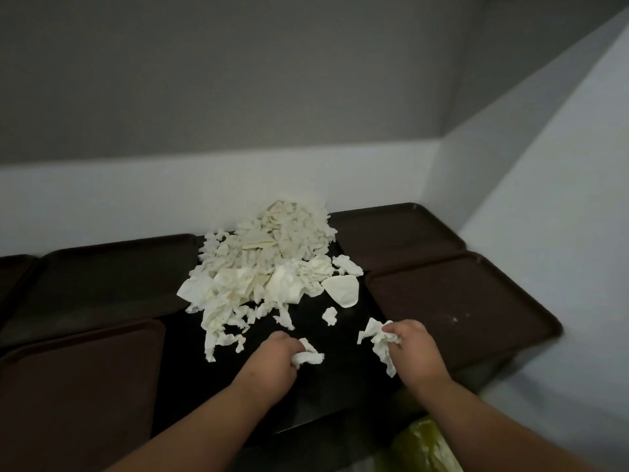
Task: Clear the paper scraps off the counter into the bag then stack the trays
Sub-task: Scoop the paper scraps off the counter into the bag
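Observation:
A big heap of white paper scraps (269, 264) lies on the dark counter (306, 393), reaching back to the wall. My left hand (272, 356) grips a crumpled white scrap (308, 356) near the counter's front. To its right, my right hand (413, 349) holds another torn scrap (377, 338) that hangs down from the fingers. One small scrap (329, 315) lies loose between the heap and my hands. Brown trays flank the heap: two on the right (459, 301) (394, 233), and two on the left (102, 277) (75, 386). A greenish bag (422, 444) shows below the counter's front edge.
A pale wall runs behind the counter and turns a corner at the right (544, 233). Another dark tray edge (13, 270) shows at the far left. The trays lie flat, side by side, each partly overlapping the counter's edges.

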The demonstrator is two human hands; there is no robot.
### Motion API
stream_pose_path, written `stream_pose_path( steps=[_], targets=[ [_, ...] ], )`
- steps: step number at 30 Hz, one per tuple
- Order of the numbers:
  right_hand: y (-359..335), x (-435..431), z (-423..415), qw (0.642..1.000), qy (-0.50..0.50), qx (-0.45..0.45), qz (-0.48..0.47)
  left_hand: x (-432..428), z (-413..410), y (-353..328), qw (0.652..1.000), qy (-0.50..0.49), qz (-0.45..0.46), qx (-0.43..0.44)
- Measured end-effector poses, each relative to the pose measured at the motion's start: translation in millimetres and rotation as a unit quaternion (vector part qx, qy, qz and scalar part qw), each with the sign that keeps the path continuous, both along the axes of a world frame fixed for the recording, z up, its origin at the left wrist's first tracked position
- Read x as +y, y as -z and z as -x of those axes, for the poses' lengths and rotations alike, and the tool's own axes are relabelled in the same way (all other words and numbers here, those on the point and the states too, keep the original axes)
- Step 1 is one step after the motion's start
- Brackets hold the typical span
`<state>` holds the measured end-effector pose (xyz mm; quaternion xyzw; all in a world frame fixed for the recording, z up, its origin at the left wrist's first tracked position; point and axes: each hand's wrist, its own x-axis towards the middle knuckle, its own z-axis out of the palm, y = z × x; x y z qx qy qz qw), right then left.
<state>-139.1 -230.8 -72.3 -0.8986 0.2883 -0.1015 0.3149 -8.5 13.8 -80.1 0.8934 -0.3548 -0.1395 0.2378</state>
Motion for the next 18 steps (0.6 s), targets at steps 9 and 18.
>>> stream_pose_path(
  steps=[9,18],
  targets=[
    [-7.2,-76.8,78.6,0.990,0.139,-0.018,-0.031,-100.1,33.7,-22.6,0.996,0.086,0.013,-0.037],
    [1.3,-178.2,199.7,0.964,0.263,-0.003,-0.051,-246.0,118.3,-25.7,0.982,0.181,0.047,-0.017]
  ],
)
